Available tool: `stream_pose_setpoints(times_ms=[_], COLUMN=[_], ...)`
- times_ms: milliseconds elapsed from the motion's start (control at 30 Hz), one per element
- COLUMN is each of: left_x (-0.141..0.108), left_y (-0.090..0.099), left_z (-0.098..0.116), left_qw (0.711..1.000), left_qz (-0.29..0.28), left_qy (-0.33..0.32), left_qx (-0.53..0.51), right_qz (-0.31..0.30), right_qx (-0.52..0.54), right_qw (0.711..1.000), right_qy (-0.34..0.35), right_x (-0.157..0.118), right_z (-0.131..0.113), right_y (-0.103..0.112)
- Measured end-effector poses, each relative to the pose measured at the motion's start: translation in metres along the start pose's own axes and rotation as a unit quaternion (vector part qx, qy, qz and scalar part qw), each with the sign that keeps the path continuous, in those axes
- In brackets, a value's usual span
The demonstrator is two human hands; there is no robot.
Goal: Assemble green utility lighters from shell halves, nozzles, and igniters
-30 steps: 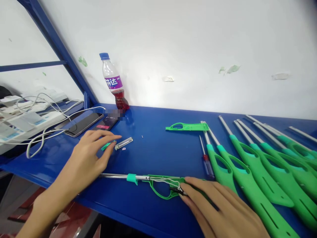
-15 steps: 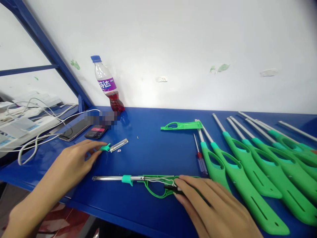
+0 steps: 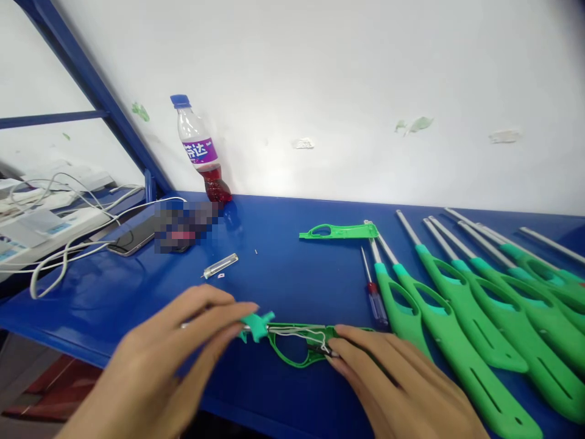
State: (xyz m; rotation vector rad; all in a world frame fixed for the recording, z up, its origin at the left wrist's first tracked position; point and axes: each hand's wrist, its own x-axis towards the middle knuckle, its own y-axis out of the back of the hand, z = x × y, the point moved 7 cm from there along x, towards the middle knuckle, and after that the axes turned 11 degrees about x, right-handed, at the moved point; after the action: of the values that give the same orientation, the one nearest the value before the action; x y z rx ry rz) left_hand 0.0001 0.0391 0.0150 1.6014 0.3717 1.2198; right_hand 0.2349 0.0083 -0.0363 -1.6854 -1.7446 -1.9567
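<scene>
My left hand point(image 3: 178, 353) pinches a small teal trigger point(image 3: 260, 326) between thumb and fingers, over the rod end of an opened lighter's green handle half point(image 3: 292, 364). Thin pale wires point(image 3: 304, 331) run inside that handle half to a small black part point(image 3: 322, 350). The fingers of my right hand point(image 3: 388, 378) are closed on the handle half and the black part, hiding its rear end. Most of the metal rod is covered by my left hand. Farther back lies a clear tube point(image 3: 222, 266) with a tiny pale piece point(image 3: 221, 275) beside it.
Several green lighters point(image 3: 475, 329) lie in a row on the right. Next to them is a screwdriver point(image 3: 375, 302). Another green handle half point(image 3: 338, 231) rests across two lighter rods. A drink bottle point(image 3: 201, 149), a phone point(image 3: 134, 235) and white cables point(image 3: 64, 256) occupy the left.
My left hand has brought the teal trigger from beside the clear tube to the opened lighter, moving right and nearer. My right hand stays on the handle half.
</scene>
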Motion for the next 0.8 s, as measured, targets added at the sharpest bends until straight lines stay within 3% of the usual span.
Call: stream_pose_setpoints(times_ms=[67, 200, 533, 800], left_x=[-0.002, -0.008, -0.005, -0.006], left_y=[-0.014, -0.035, -0.042, -0.044], left_z=[0.016, 0.025, 0.040, 0.040], left_qw=[0.999, 0.997, 0.997, 0.997], left_qz=[-0.027, -0.072, -0.017, -0.019], left_qy=[-0.010, -0.029, -0.063, -0.071], left_qx=[-0.015, -0.022, -0.043, -0.023], right_qz=[0.001, -0.013, -0.019, -0.017], right_qx=[-0.003, -0.003, -0.015, -0.028], right_qw=[1.000, 1.000, 1.000, 0.999], right_qy=[0.001, -0.009, -0.017, -0.020], right_x=[0.001, 0.003, 0.002, 0.005], right_z=[0.001, 0.002, 0.002, 0.003], right_y=[0.001, 0.000, 0.000, 0.000])
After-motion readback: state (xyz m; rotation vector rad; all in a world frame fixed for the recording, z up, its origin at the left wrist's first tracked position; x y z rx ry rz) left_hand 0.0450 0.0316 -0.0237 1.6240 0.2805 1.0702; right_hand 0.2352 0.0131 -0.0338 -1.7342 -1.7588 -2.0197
